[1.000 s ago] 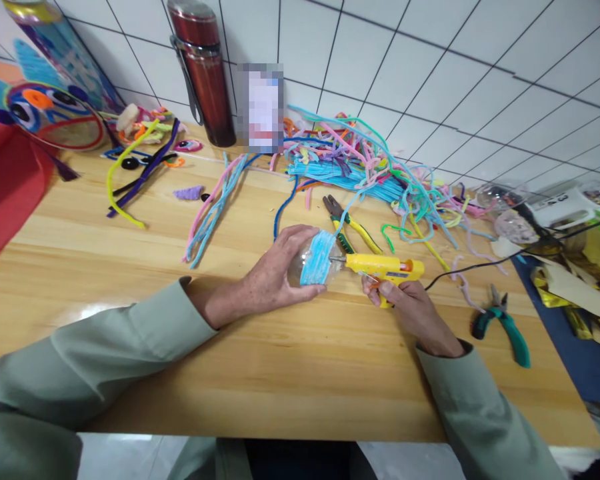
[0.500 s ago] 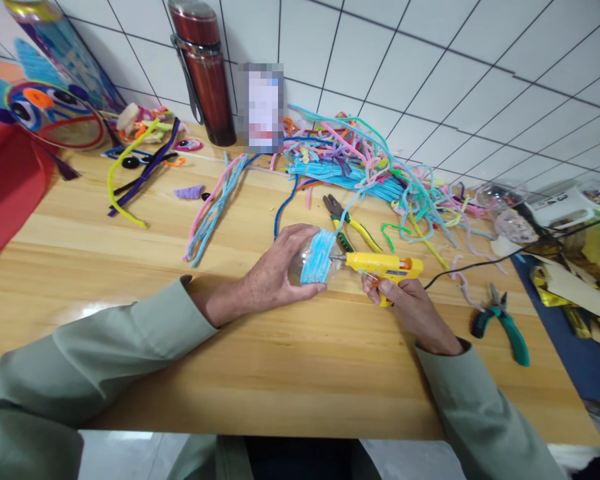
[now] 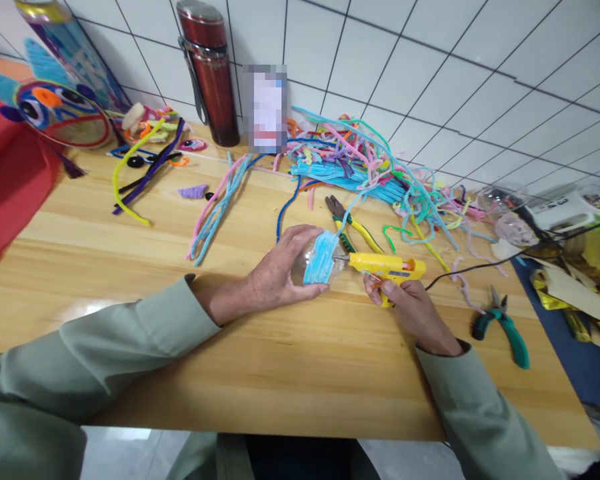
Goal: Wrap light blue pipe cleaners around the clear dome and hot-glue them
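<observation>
My left hand is wrapped round a clear plastic bottle lying on its side. Light blue pipe cleaner winds in a band about the bottle, and a loose end runs up from it toward the back. In my right hand is a yellow hot glue gun, fingers closed about its handle and trigger. Its nozzle points left and meets the bottle beside the blue band; whether glue is coming out cannot be seen. Just behind lie pliers with yellow and green handles.
A tangled heap of coloured pipe cleaners lies along the wall beside a phone with a blurred screen and a red thermos. Green-handled pliers rest at the right, near the glue gun's black cord. A decorated bottle craft is far left.
The camera view has shifted slightly. Both hands, the bottle and the glue gun keep nearly the same positions relative to one another.
</observation>
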`<state>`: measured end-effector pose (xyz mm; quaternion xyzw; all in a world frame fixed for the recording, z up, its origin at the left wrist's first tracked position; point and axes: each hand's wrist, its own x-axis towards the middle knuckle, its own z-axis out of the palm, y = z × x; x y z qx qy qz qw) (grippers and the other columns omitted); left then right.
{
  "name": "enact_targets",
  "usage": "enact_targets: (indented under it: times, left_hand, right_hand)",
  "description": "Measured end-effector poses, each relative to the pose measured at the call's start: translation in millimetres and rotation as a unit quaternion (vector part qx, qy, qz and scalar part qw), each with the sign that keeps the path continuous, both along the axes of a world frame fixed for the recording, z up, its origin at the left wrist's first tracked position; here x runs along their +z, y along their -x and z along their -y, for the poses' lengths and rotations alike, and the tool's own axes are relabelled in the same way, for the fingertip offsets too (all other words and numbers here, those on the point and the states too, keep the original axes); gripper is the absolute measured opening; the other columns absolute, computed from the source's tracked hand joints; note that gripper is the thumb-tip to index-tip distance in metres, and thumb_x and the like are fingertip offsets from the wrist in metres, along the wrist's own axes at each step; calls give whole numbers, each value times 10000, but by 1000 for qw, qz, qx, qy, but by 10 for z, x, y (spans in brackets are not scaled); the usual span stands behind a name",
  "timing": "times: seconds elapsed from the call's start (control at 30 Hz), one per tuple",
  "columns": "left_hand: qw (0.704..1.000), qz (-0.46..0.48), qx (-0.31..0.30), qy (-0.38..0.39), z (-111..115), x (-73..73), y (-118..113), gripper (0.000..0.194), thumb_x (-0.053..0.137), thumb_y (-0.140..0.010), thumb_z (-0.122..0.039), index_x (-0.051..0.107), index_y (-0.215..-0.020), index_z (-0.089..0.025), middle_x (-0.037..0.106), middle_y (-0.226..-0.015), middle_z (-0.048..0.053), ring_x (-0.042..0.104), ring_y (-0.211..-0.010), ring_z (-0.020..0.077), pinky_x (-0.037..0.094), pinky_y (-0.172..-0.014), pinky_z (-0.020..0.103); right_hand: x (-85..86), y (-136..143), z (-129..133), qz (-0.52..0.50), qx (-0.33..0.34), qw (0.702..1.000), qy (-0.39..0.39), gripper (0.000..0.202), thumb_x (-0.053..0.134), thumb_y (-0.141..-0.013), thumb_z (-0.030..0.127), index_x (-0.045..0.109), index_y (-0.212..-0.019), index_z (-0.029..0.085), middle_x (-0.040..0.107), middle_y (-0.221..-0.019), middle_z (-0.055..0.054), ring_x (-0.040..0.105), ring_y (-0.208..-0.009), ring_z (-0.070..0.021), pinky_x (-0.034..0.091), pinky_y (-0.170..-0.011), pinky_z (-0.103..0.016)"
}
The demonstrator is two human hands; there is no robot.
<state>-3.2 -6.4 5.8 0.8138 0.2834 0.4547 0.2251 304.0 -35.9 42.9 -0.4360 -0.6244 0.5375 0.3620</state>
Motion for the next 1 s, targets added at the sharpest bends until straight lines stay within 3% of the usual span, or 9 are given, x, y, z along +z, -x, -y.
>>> enact_targets:
  times: [1.0]
  left_hand:
    - [1000, -3, 10, -1, 7, 0, -13, 953, 841, -926, -459, 300, -1698, -322, 542, -1579, 175, 545, -1505, 384, 519, -1246, 656]
  right_hand:
    - [0, -13, 5, 17, 1, 1000, -18, 570, 711, -969, 733, 686, -704, 230, 696, -818, -62, 586, -761, -222, 464, -716, -383]
